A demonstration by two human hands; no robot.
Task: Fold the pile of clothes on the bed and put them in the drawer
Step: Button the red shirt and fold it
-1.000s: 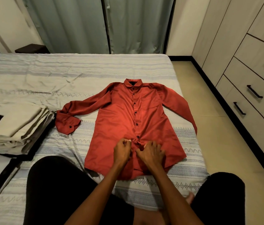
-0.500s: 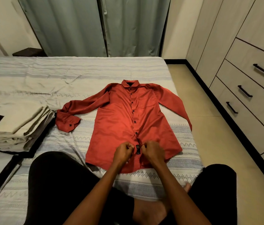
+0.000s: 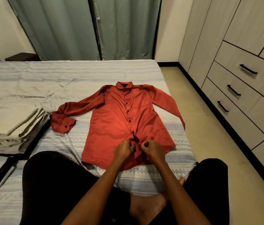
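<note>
A red long-sleeved shirt (image 3: 118,117) lies flat, front up, on the bed (image 3: 63,75), collar away from me and both sleeves spread out. Black buttons run down its middle. My left hand (image 3: 123,150) and my right hand (image 3: 152,151) sit side by side at the lowest part of the button strip, near the hem. Each hand pinches one edge of the shirt's front with curled fingers. A folded stack of beige and grey clothes (image 3: 13,132) rests on the bed to the left of the shirt. The drawers (image 3: 244,88) are in the wardrobe on the right, all closed.
My legs in black trousers (image 3: 55,184) are crossed on the bed in front of me, with a bare foot (image 3: 146,208) below my arms. A strip of tan floor (image 3: 201,127) separates the bed from the wardrobe. Grey-green curtains (image 3: 86,26) hang behind the bed.
Both hands have slid a little down the button strip toward the hem and stay pinched on the shirt's front edges. The view has tilted slightly.
</note>
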